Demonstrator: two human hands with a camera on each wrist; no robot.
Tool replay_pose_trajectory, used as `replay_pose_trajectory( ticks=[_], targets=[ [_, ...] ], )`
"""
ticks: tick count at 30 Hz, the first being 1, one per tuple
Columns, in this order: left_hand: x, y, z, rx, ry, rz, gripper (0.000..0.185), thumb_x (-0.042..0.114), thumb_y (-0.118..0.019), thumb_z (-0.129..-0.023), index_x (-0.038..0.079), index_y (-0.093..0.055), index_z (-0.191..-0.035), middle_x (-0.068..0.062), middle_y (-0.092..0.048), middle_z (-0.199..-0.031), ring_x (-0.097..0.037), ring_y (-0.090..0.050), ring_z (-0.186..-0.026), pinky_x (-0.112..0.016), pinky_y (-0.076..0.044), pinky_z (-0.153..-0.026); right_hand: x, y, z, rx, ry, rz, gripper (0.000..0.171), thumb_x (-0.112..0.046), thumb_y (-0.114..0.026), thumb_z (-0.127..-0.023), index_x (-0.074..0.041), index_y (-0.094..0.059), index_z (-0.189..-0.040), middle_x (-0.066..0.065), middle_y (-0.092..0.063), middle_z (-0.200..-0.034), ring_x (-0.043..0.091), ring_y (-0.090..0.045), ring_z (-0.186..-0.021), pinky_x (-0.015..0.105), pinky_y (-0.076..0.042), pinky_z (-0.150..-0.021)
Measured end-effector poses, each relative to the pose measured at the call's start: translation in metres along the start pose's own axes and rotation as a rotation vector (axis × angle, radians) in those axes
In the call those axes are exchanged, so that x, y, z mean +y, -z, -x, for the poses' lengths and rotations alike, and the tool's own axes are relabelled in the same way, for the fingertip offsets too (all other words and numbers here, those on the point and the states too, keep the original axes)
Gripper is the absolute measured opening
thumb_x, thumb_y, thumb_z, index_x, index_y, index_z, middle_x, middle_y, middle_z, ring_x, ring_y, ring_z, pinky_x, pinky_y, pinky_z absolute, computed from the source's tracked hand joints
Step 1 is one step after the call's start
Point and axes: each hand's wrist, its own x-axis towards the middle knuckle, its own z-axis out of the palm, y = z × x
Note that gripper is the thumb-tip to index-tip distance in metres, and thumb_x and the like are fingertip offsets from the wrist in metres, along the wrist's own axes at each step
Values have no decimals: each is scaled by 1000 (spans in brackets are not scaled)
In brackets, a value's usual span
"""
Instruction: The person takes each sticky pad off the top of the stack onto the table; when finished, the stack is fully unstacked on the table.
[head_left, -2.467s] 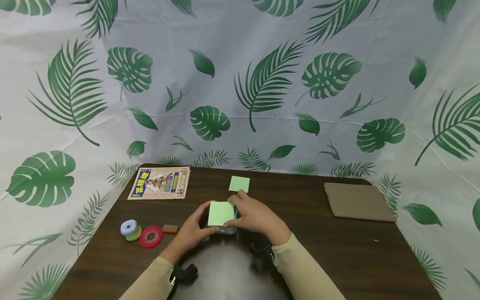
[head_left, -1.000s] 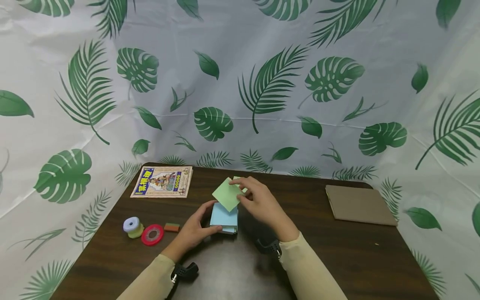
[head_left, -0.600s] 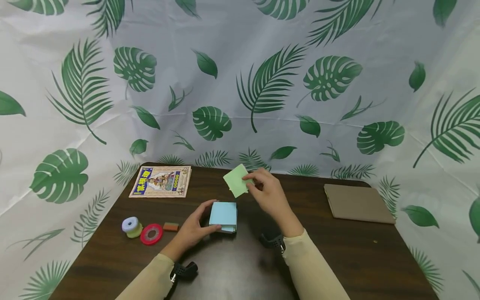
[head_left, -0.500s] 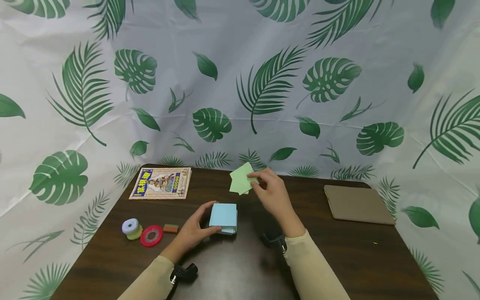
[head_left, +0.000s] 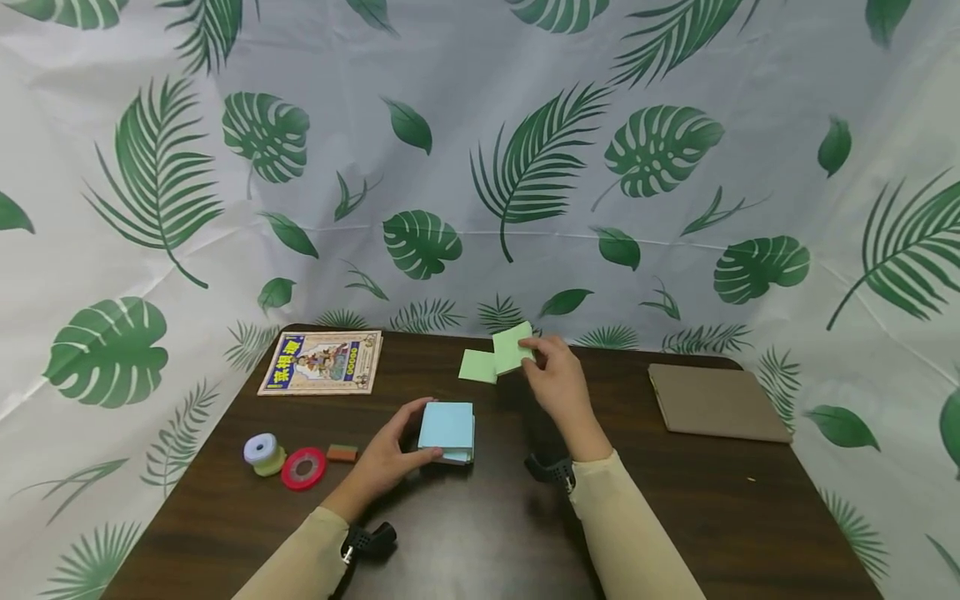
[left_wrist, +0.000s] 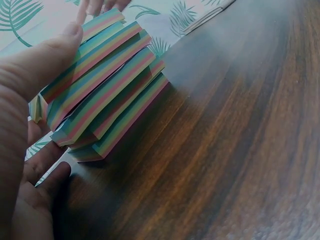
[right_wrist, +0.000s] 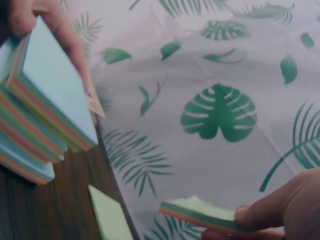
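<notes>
A person's left hand (head_left: 393,457) is gripping a stack of coloured sticky notes (head_left: 447,432) near the table's (head_left: 720,517) front-centre, thumb and fingers curled round its sides, apparently to steady it. The right hand (head_left: 557,379) is pinching a thin green pad (head_left: 512,347) by one corner, holding it just above the far edge, beside a green note (head_left: 477,366) lying flat. Dark wood-grain table; leaf-print cloth (head_left: 480,167) is hanging behind & at both sides.
</notes>
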Motion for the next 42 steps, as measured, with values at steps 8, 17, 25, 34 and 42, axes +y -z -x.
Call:
replay_pose_trajectory(
  ticks=[8, 17, 25, 34, 42],
  targets=[
    [2, 1, 4, 5, 19, 10, 88, 30, -91, -91, 19, -44, -164, -7, -55, -165, -34, -50, -154, -65, -34, -127, 15, -10, -2, -33, -11, 83, 32, -6, -69, -104, -5, -75, -136, 15, -63, -109, 28, -57, -92, 44, -48, -80],
    [0, 0, 4, 10, 22, 15, 87, 30, -91, -92, 20, -44, -165, -6, -56, -163, -32, -51, -152, -65, -35, -126, 38, -24, -5, -18, -57, 87, 32, -9, -69, -105, -7, -75, -136, 13, -62, -105, 27, -54, -87, 42, -45, -74],
    [-3, -2, 3, 13, 27, -5, 85, 32, -91, -92, 27, -45, -163, -3, -55, -164, -28, -51, -153, -63, -35, -127, 68, -40, -2, -10, -110, 72, 34, -15, -69, -106, -10, -73, -140, 16, -68, -119, 34, -63, -100, 50, -53, -85],
    [-1, 0, 2, 11, 26, 0, 86, 31, -90, -92, 22, -44, -164, -6, -56, -163, -33, -52, -152, -65, -35, -127, 97, -57, 0, 9, -16, 115, 34, -21, -71, -107, -13, -74, -140, 18, -72, -130, 45, -61, -124, 68, -45, -106],
    [-1, 1, -1, -1, 12, -12, 88, 31, -90, -92, 18, -43, -165, -6, -56, -163, -31, -52, -151, -64, -37, -126, 103, -63, 1, 19, 23, 171, 34, -21, -73, -106, -16, -74, -140, 16, -72, -125, 42, -60, -119, 61, -44, -98]
  ],
)
